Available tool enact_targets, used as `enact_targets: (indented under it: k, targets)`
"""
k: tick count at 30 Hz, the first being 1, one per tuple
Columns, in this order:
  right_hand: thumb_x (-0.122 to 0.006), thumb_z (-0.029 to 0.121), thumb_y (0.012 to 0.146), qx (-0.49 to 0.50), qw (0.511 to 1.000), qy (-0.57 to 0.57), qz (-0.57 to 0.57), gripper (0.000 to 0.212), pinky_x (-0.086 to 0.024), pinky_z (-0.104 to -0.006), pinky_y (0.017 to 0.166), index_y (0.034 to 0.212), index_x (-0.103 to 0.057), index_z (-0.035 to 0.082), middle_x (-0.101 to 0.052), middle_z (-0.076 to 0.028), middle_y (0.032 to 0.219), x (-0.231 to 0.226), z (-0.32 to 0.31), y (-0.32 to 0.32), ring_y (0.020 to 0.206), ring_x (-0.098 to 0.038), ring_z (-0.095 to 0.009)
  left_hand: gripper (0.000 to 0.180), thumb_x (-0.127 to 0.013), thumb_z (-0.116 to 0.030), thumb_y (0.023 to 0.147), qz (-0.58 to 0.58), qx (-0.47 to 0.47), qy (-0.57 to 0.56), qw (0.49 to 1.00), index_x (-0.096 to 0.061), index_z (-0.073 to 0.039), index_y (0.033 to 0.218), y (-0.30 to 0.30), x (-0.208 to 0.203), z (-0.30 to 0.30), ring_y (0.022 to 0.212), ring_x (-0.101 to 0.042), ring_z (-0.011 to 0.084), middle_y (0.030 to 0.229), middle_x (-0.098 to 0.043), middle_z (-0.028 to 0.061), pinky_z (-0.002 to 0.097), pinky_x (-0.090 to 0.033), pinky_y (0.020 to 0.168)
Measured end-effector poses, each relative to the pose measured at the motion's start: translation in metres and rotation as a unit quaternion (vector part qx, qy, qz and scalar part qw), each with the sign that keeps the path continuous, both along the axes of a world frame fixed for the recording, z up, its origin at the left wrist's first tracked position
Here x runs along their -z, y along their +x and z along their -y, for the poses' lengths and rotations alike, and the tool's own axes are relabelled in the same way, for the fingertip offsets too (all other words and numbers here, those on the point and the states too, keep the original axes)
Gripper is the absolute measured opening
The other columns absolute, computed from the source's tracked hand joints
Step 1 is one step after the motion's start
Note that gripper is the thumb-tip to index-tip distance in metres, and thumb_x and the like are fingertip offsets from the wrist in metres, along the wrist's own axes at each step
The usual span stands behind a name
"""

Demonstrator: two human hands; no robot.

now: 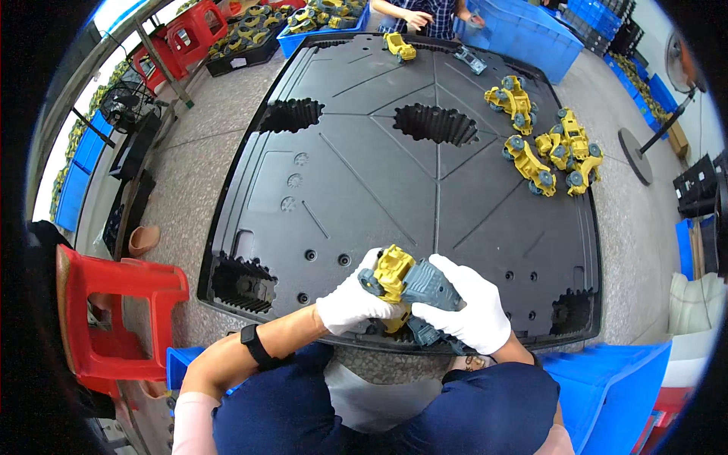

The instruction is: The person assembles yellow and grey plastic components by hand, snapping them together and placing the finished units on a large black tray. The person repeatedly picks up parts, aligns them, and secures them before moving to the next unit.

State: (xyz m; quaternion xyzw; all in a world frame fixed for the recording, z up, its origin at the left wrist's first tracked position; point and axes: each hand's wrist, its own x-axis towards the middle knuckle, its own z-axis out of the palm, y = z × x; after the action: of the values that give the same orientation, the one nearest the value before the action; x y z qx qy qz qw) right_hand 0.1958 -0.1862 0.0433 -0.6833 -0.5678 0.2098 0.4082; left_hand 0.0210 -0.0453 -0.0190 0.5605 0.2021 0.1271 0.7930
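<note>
White gloves cover both my hands, which meet over the near edge of the black plastic table (pixel 356 197). My left hand (pixel 353 302) is closed round a yellow toy truck body (pixel 394 271) with a grey wheel beside the fingers. From the right, my right hand (pixel 476 312) grips a grey ribbed toy part (pixel 429 287), with thumb and fingers on either side. The yellow and grey pieces touch; whether they are joined, I cannot tell. Below them, more yellow and grey toy parts (pixel 426 332) show at the table edge, partly hidden by my hands.
Several yellow toy trucks (pixel 565 148) lie at the table's right; another yellow truck (pixel 399 48) and a grey toy piece (pixel 470 59) lie at the far edge. A co-worker (pixel 425 15) sits opposite. A red stool (pixel 125 303) stands left, a blue bin (pixel 607 390) at my right.
</note>
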Motion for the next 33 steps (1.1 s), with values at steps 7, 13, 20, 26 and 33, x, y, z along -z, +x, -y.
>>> enact_targets:
  k: [7,13,20,26,33]
  targets:
    - [-0.083,0.030,0.076,-0.012,1.000,-0.004,0.016,0.066,-0.055,-0.0356,0.073,0.130,-0.058,0.001,-0.067,-0.018,0.092,0.003,0.002,-0.003,0.081,-0.070,-0.029,0.073,-0.080,-0.012,0.069,-0.049,0.005,0.171,0.984,-0.038,-0.009,0.129,0.000,0.020,0.002,0.110,-0.053,0.0184,0.116,-0.056,0.0057,0.0339,-0.040,0.100]
    - [-0.082,0.026,0.078,-0.024,0.999,0.035,0.014,0.067,-0.055,-0.0346,0.071,0.132,-0.054,-0.002,-0.067,-0.019,0.092,0.010,0.008,-0.007,0.077,-0.070,-0.028,0.074,-0.079,-0.007,0.070,-0.035,-0.045,0.183,0.981,-0.033,-0.010,0.128,0.004,0.015,0.010,0.104,-0.054,0.0154,0.111,-0.053,0.0053,0.0316,-0.046,0.093]
    - [-0.082,0.024,0.079,-0.059,0.997,0.035,-0.025,0.071,-0.055,-0.0334,0.071,0.134,-0.050,-0.007,-0.067,-0.021,0.092,0.007,0.011,-0.009,0.076,-0.069,-0.027,0.070,-0.077,-0.004,0.069,-0.003,-0.068,0.199,0.978,-0.035,-0.009,0.125,0.003,0.006,0.016,0.101,-0.055,0.0167,0.108,-0.053,0.0053,0.0320,-0.046,0.092]
    - [-0.080,0.024,0.082,-0.085,0.996,0.033,-0.007,0.071,-0.055,-0.0334,0.074,0.135,-0.047,-0.010,-0.067,-0.024,0.096,0.007,0.013,-0.006,0.083,-0.071,-0.028,0.071,-0.081,-0.024,0.074,-0.055,0.012,0.204,0.977,-0.043,-0.009,0.132,-0.006,-0.002,0.012,0.113,-0.050,0.0226,0.116,-0.054,0.0062,0.0384,-0.034,0.105]
    - [-0.078,0.029,0.082,-0.075,0.995,0.059,0.013,0.074,-0.055,-0.0345,0.076,0.137,-0.045,-0.009,-0.066,-0.024,0.100,0.010,0.007,-0.006,0.086,-0.070,-0.032,0.073,-0.081,-0.020,0.075,-0.033,0.041,0.374,0.926,-0.038,-0.006,0.132,0.002,-0.001,0.013,0.113,-0.054,0.0220,0.118,-0.056,0.0079,0.0377,-0.040,0.102]
